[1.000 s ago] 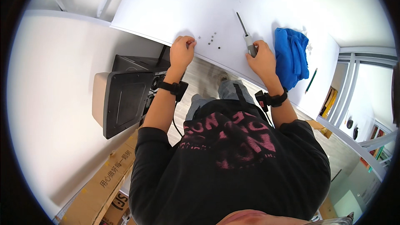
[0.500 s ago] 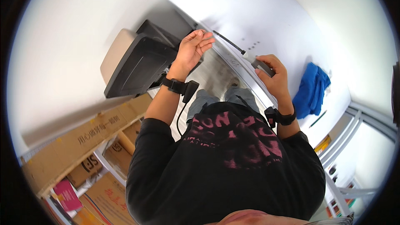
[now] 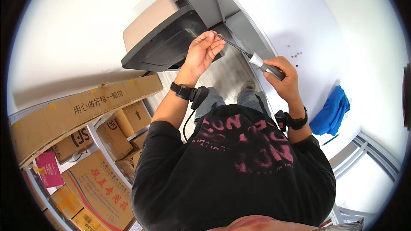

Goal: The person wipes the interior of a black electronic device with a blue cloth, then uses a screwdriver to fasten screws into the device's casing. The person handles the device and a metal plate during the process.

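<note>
My right hand [image 3: 281, 76] is closed around the grey and black handle of a screwdriver [image 3: 266, 66], whose thin dark shaft points up and left. At the shaft's tip, the thumb and index finger of my left hand [image 3: 204, 50] are pinched together while the other fingers curl loosely. Whatever the pinch holds is too small to make out. Several tiny dark pieces [image 3: 296, 54] lie on the white table [image 3: 317, 25], to the right of the screwdriver.
Left of my left hand stands a chair-like piece with a black panel [image 3: 171, 38] and a beige pad [image 3: 147, 19]. A crumpled blue cloth [image 3: 332, 112] lies at the table's right, near a thin dark stick [image 3: 331, 139]. Shelves with cardboard boxes [image 3: 100, 184] fill the lower left.
The screwdriver's tip has come to the fingertips of my left hand, from a small gap away. The view has shifted, so the table, cloth and shelves sit differently in it.
</note>
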